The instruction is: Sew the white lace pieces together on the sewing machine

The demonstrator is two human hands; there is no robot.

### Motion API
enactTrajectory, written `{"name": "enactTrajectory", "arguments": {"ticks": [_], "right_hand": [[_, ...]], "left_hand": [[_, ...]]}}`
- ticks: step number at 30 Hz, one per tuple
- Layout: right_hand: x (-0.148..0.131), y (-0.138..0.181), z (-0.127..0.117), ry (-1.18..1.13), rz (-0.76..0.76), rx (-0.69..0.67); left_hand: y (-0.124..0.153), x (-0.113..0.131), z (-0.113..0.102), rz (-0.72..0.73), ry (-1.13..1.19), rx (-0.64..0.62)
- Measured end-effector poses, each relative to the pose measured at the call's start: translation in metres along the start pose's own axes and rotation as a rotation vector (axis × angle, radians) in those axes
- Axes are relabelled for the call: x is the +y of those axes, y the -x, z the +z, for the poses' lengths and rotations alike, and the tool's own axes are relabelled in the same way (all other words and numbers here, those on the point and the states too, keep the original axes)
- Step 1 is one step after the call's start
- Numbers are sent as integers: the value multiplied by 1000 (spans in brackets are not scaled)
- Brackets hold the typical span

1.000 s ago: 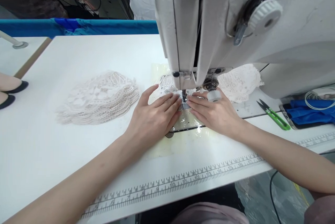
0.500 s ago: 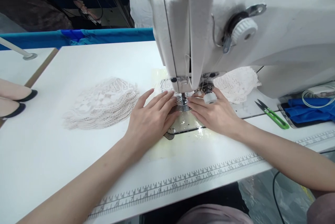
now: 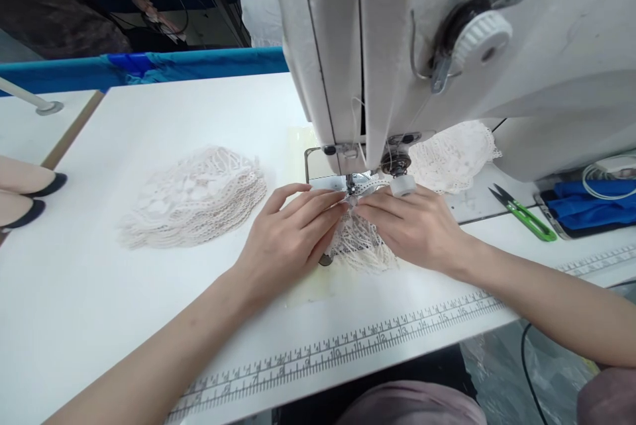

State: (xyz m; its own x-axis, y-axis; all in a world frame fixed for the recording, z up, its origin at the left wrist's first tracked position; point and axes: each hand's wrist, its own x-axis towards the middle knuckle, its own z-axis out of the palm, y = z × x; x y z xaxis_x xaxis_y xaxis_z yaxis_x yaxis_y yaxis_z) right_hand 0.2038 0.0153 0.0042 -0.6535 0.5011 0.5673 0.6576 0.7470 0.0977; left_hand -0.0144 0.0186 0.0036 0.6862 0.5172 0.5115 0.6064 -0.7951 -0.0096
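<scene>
A white lace piece (image 3: pixel 362 246) lies at the presser foot (image 3: pixel 350 185) of the sewing machine (image 3: pixel 328 67), its fringed part spread toward me. My left hand (image 3: pixel 291 230) is closed at the lace's left edge, fingertips pinching it just in front of the foot. From the other side, my right hand (image 3: pixel 415 223) pinches the lace's upper right edge, and a narrow strip of lace shows above its fingers. Both sets of fingertips nearly meet below the needle. The fingers hide part of the lace.
A stack of lace pieces (image 3: pixel 199 196) lies on the left of the white table (image 3: pixel 64 292). More lace (image 3: pixel 454 157) sits beneath the machine arm. Green thread snips (image 3: pixel 527 215) and a blue cloth (image 3: pixel 591 203) are at the right. A printed ruler (image 3: pixel 318 359) runs along the front edge.
The lace has turned or shifted toward me, so its fringe now spreads below the foot. Both hands have moved slightly down, their fingers drawn together on it. The camera view has shifted a little.
</scene>
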Motion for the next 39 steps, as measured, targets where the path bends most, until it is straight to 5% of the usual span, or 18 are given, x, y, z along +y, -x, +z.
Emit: {"name": "enactTrajectory", "arguments": {"ticks": [19,39], "right_hand": [[6,3,11,49,90,-244],[9,5,12,38,38,-146]], "left_hand": [[2,7,6,-36,-73,-114],[0,7,4,49,-176,-42]]}}
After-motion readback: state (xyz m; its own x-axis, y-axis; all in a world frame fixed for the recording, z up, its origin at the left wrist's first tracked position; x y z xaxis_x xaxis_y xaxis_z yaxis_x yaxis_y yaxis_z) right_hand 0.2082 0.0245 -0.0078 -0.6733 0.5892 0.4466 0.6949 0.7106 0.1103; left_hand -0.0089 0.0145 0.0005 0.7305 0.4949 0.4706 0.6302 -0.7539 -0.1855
